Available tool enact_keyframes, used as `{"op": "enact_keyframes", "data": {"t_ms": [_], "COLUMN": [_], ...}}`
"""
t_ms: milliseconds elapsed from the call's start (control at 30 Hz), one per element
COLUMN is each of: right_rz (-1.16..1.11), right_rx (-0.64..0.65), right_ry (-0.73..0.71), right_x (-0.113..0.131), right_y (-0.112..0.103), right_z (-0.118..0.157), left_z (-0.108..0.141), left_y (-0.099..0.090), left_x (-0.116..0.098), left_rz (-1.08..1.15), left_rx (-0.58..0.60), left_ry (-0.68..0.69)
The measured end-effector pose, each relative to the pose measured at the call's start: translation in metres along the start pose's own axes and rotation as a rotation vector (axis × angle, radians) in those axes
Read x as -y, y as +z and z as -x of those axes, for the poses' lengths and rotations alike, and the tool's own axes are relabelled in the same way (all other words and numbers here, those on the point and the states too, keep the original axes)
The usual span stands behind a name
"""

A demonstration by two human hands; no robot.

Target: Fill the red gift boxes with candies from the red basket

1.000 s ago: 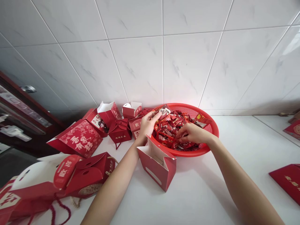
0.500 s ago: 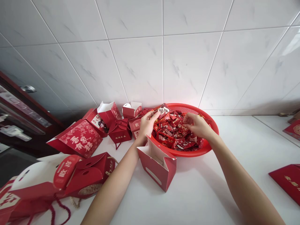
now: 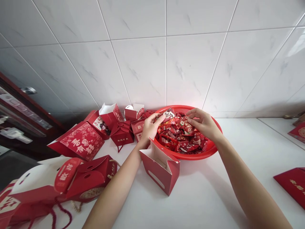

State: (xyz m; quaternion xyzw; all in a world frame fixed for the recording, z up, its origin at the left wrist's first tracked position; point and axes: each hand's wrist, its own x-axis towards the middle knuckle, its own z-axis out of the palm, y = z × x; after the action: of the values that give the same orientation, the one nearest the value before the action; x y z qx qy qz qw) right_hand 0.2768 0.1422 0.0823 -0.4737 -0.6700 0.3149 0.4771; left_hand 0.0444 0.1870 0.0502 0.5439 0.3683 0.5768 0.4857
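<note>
A red plastic basket (image 3: 206,155) with perforated sides holds a heap of red wrapped candies (image 3: 171,135). At its left side, my left hand (image 3: 152,125) is closed on a dark red candy packet (image 3: 169,114) with white lettering. Over the right part of the heap, my right hand (image 3: 201,122) pinches another red candy packet (image 3: 185,124) with a flower pattern, between thumb and fingers. Just in front of the basket, by my left forearm, stands an open red paper box (image 3: 157,173) with a white inside; its bottom is hidden from me.
Several red gift boxes (image 3: 122,136) crowd the left of the white counter (image 3: 197,197), some open, some folded shut with cords. A larger open box (image 3: 35,178) lies front left. A red packet (image 3: 292,186) sits at the right edge. Tiled wall (image 3: 143,70) rises behind.
My right hand has taken hold of a candy packet and lifted it slightly from the heap. The packet in my left hand has shifted a little to the right.
</note>
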Motion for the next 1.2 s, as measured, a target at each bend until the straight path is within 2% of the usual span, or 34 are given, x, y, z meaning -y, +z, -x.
{"op": "enact_keyframes", "data": {"t_ms": [200, 267, 400, 500, 600, 733, 900, 967, 1100, 1200], "right_rz": [-0.006, -0.003, 0.05, 0.165, 0.256, 0.284, 0.291, 0.294, 0.179, -0.012], "right_rx": [-0.084, -0.103, -0.128, -0.114, -0.082, -0.076, -0.102, -0.106, -0.102, -0.08], "right_ry": [-0.065, -0.096, -0.126, -0.164, -0.176, -0.205, -0.319, -0.342, -0.279, -0.147], "right_x": [0.005, 0.007, 0.01, 0.013, 0.015, 0.013, 0.011, 0.011, 0.014, 0.017], "right_y": [0.002, 0.004, 0.01, 0.017, 0.025, 0.03, 0.035, 0.037, 0.038, 0.034], "right_z": [0.0, 0.0, 0.002, 0.004, 0.004, 0.003, 0.002, 0.002, 0.002, 0.0], "left_z": [0.0, 0.001, 0.004, 0.005, 0.004, 0.004, 0.008, 0.01, 0.012, 0.011], "left_y": [-0.002, -0.003, -0.002, -0.001, -0.001, 0.0, 0.0, 0.0, 0.002, 0.003], "left_x": [0.001, -0.001, -0.007, -0.01, -0.011, -0.012, -0.019, -0.022, -0.024, -0.02], "left_rz": [-0.068, -0.104, -0.235, -0.268, -0.292, -0.271, -0.246, -0.278, -0.316, -0.259], "left_rx": [0.005, 0.021, 0.133, 0.219, 0.255, 0.266, 0.256, 0.283, 0.331, 0.199], "left_ry": [0.031, 0.089, 0.196, 0.166, 0.138, 0.11, -0.013, 0.012, 0.092, 0.086]}}
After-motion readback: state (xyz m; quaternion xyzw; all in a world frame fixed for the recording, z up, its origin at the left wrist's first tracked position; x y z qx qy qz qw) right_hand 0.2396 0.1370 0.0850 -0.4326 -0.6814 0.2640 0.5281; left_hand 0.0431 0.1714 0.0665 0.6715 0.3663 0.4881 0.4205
